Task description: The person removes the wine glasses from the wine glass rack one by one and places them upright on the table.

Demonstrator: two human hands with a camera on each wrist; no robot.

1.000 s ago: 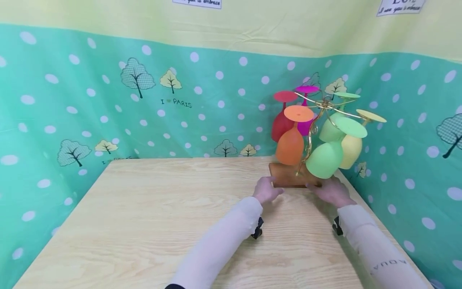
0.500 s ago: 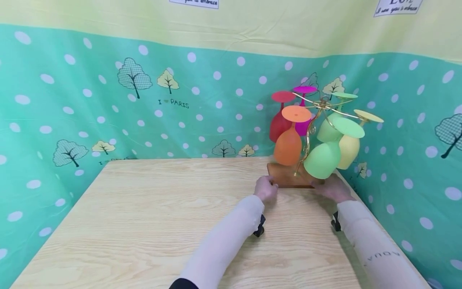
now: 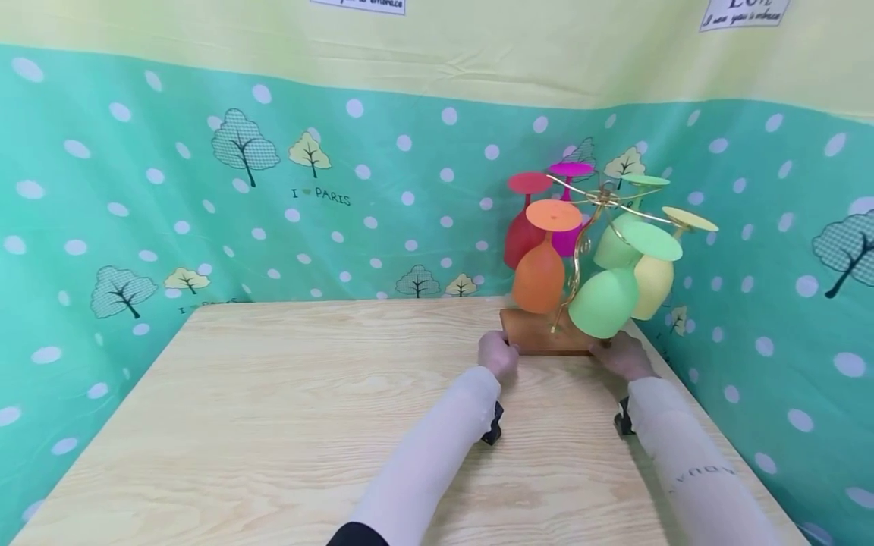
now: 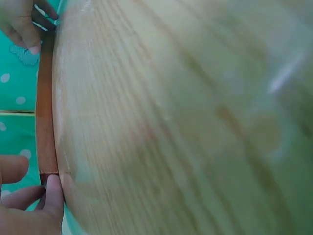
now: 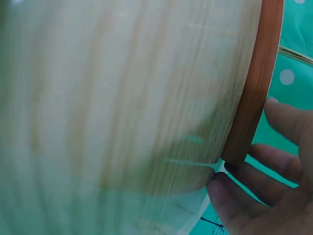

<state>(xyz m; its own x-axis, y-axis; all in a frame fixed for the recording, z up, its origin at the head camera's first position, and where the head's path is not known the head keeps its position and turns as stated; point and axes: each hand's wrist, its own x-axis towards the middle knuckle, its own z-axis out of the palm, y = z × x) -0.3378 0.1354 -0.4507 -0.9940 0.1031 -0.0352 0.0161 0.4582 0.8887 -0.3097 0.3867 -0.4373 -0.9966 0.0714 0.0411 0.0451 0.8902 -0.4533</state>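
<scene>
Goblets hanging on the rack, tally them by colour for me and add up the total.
Red goblet: 1
Magenta goblet: 1
Orange goblet: 1
Green goblets: 2
Yellow goblet: 1
Total: 6

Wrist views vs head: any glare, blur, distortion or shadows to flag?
Left wrist: pale wood-grain tabletop blurs towards the right, bright glare streak upper right; right wrist: tabletop blurry at left, brown rectangular wooden base looks bowed, probably lens distortion; head: mostly sharp, soft shadows between the white fabric sleeves.
</scene>
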